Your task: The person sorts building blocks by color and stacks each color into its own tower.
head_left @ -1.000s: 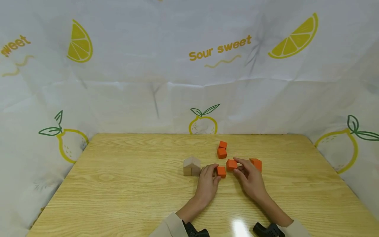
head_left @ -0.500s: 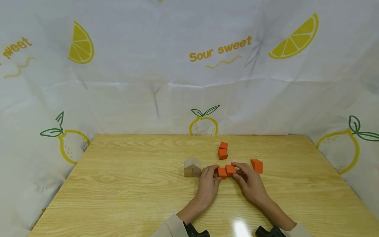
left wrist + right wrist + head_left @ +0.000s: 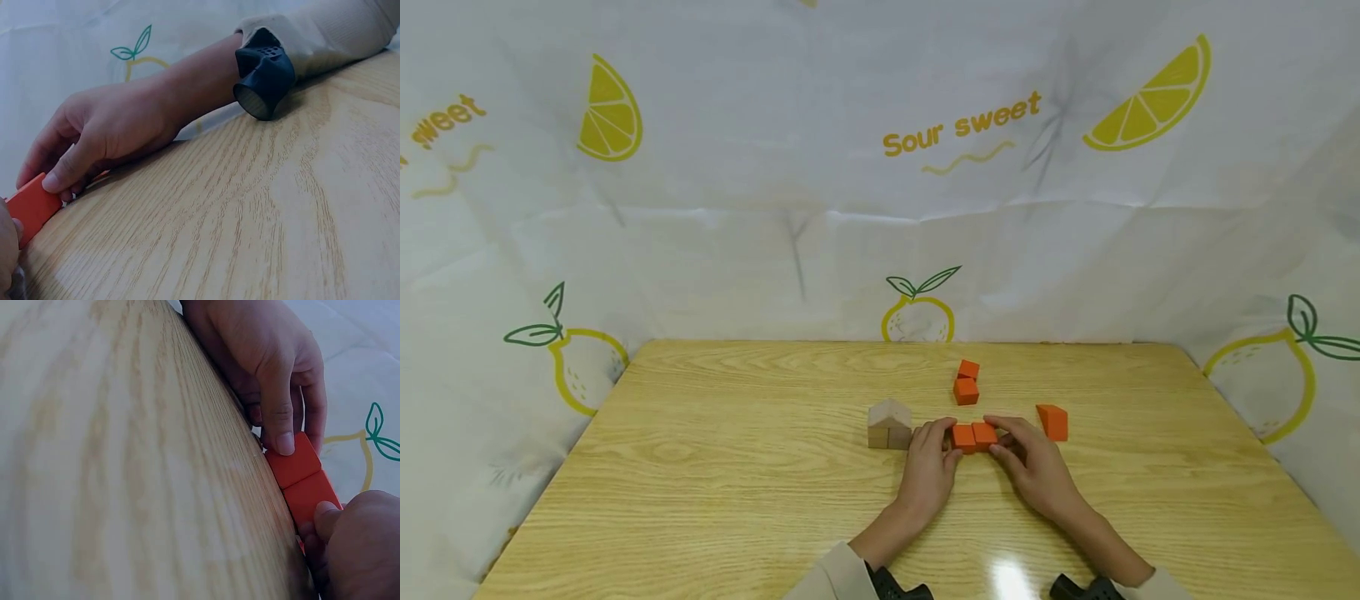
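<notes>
Well in from the far edge of the wooden table surface (image 3: 715, 492), slightly nearer its right edge than its left, the left orange cube (image 3: 963, 439) and the right orange cube (image 3: 984, 437) are lying side by side, touching. The left hand (image 3: 928, 467) is pinching the left orange cube narrowly between thumb and fingers, across its near and far faces; the right hand (image 3: 1037, 467) is holding the right orange cube likewise. Both cubes are looking like painted wood, so they are probably weighing little, staying stiff and hardly risking breakage, though smooth paint may be making them slightly slippery and easy to skid. The near and far faces are offering the best hold, leaving the joined sides free. The orange wedge (image 3: 1052, 423) is standing towards the right edge; the plain wooden blocks (image 3: 889, 423) are sitting just beside the left hand.
</notes>
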The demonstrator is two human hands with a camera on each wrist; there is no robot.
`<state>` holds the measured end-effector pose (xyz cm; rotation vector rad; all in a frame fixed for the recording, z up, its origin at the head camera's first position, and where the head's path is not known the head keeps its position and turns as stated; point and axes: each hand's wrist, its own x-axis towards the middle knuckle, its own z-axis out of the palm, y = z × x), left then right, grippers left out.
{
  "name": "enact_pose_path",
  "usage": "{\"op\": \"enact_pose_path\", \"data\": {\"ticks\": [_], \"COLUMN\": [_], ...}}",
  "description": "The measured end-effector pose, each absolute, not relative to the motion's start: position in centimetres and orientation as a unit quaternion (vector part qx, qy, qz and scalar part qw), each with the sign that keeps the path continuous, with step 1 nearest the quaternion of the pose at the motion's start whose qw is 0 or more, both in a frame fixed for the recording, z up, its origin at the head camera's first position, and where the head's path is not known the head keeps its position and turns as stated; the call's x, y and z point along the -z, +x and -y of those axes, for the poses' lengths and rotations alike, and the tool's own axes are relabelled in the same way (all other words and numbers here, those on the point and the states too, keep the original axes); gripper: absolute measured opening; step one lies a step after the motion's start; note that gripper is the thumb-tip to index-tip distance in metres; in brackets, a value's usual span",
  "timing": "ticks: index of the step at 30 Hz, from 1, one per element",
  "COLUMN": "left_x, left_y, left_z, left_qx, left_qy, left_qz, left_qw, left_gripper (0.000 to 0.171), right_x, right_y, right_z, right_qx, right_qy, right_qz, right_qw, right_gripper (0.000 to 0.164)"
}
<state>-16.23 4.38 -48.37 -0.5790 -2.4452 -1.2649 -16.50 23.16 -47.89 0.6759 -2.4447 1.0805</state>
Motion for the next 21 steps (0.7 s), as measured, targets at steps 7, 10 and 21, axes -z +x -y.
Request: {"op": "enact_pose_path", "data": {"ticks": [7, 10, 21], "left_x": [48.33, 48.32, 48.18], "left_y": [-16.22, -16.22, -16.21], "left_z": [-4.39, -4.35, -4.26], "left_qx": [0.445, 0.446, 0.444], "left_qy": [-0.2, -0.2, -0.203], "left_qz": [0.859, 0.859, 0.859], "left_qw": [0.153, 0.152, 0.154], "left_gripper": [0.039, 0.039, 0.039], "right_x": [47.75, 47.63, 47.43], "right_y": [-16.47, -16.45, -16.6], "right_z": [-23.19, -23.24, -23.48], "right_qx": [-0.382, -0.383, -0.394], "right_qy": [0.248, 0.248, 0.253], "right_qz": [0.872, 0.873, 0.871], "right_qw": [0.179, 0.17, 0.146], "right_gripper": [0.046, 0.045, 0.045]}}
